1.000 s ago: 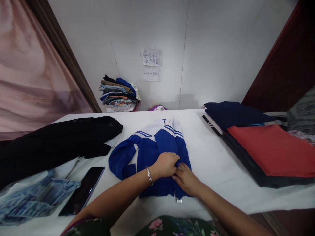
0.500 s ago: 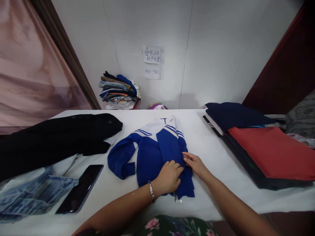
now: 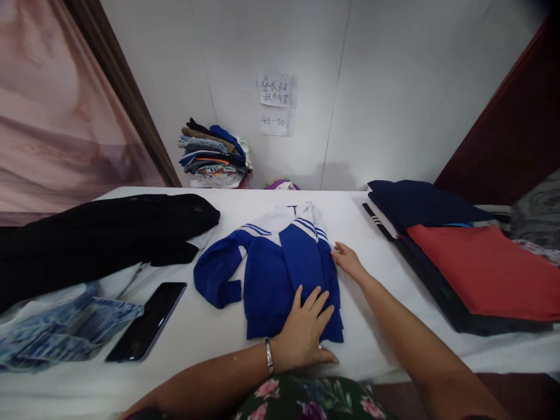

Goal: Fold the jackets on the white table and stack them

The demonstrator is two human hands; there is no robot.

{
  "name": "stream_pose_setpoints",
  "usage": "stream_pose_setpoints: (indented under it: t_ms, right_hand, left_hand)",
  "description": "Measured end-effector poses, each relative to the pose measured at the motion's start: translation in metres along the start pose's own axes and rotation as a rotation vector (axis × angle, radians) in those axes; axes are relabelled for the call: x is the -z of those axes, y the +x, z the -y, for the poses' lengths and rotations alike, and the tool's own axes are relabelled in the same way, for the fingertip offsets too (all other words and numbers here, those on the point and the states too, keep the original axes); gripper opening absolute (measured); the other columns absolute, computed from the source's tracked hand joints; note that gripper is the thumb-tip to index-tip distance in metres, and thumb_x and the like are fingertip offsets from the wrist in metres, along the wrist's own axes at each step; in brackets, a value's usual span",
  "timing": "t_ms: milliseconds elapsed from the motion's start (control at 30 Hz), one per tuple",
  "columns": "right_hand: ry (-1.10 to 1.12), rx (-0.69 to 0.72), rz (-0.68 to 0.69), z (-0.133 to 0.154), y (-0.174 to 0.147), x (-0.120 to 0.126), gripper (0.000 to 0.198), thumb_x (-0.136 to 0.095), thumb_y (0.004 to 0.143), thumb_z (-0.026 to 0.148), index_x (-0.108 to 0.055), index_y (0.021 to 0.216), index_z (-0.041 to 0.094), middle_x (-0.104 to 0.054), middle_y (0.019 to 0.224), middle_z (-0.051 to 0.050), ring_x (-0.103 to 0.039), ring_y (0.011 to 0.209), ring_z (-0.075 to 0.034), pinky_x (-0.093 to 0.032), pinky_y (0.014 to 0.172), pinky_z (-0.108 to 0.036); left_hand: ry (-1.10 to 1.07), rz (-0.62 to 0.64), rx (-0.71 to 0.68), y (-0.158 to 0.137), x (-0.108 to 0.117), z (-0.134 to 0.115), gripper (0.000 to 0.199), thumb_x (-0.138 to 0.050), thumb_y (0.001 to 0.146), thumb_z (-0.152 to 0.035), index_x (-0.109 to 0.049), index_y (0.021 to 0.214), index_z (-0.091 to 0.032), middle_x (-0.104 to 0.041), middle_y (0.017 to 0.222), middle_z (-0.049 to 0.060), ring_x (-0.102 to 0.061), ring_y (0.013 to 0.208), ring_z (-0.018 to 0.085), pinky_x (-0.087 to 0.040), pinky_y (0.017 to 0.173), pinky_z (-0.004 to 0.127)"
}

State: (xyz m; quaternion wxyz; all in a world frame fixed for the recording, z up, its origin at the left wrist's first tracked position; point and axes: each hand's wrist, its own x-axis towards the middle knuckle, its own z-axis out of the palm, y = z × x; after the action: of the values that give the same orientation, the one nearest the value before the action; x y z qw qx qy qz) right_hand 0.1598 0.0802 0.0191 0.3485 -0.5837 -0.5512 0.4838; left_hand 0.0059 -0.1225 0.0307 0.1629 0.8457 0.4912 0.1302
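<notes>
A blue and white jacket [image 3: 266,280] with striped shoulders lies on the white table in front of me. Its right-side sleeve is folded in over the body, while the left-side sleeve bends outward on the tabletop. Spread flat across the lower part of the folded sleeve and the hem is my left hand [image 3: 306,326], fingers apart, with a silver bracelet on the wrist. My right hand [image 3: 347,259] touches the jacket's right edge below the shoulder stripes, its fingers loosely extended and slightly curled. I see nothing gripped in either hand.
A black garment [image 3: 109,233], light-blue denim [image 3: 65,338] and a phone [image 3: 149,321] lie to the left. Folded clothes, including a red one [image 3: 481,268] and a navy one [image 3: 424,204], are stacked at right. Another clothes pile [image 3: 214,154] stands beyond the table's far edge.
My left hand has opened from a curled grasp to lie flat on the jacket's lower part. My right hand has moved up along the right edge. The view has shifted slightly.
</notes>
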Motion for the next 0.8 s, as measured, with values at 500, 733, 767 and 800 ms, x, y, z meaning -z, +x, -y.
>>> stream_pose_setpoints:
  t_ms: [500, 733, 767, 800]
  right_hand:
    - [0.405, -0.174, 0.316, 0.013, -0.006, -0.019, 0.068, -0.069, 0.067, 0.007, -0.052, 0.132, 0.017, -0.075, 0.088, -0.004, -0.071, 0.073, -0.020, -0.060, 0.073, -0.036]
    - [0.409, -0.204, 0.220, 0.016, -0.010, -0.023, 0.089, -0.060, 0.064, 0.001, -0.035, 0.148, 0.021, -0.074, 0.086, -0.003, -0.070, 0.069, -0.021, -0.061, 0.068, -0.037]
    - [0.410, -0.214, 0.214, 0.015, -0.011, -0.022, 0.089, -0.061, 0.065, 0.002, -0.035, 0.148, 0.021, -0.074, 0.087, -0.003, -0.070, 0.070, -0.021, -0.062, 0.068, -0.037]
    - [0.413, -0.223, 0.211, 0.015, -0.011, -0.022, 0.088, -0.062, 0.065, 0.002, -0.036, 0.147, 0.021, -0.074, 0.088, -0.003, -0.070, 0.072, -0.021, -0.062, 0.068, -0.038]
  left_hand:
    - [-0.052, 0.034, 0.205, -0.026, 0.002, -0.001, 0.089, -0.062, 0.075, -0.045, -0.027, 0.156, -0.031, -0.018, 0.164, 0.014, -0.010, 0.152, 0.036, -0.023, 0.115, 0.068]
    - [0.013, 0.014, 0.230, -0.019, 0.005, -0.004, 0.085, -0.054, 0.072, -0.020, -0.032, 0.154, -0.031, -0.026, 0.162, 0.015, -0.020, 0.150, 0.035, -0.036, 0.109, 0.064]
    - [0.026, 0.015, 0.236, -0.018, 0.004, -0.003, 0.083, -0.051, 0.074, -0.017, -0.033, 0.153, -0.032, -0.028, 0.161, 0.015, -0.023, 0.149, 0.035, -0.039, 0.107, 0.064]
    - [0.040, 0.011, 0.240, -0.016, 0.004, -0.001, 0.079, -0.048, 0.077, -0.015, -0.035, 0.152, -0.033, -0.031, 0.160, 0.015, -0.026, 0.148, 0.035, -0.042, 0.104, 0.063]
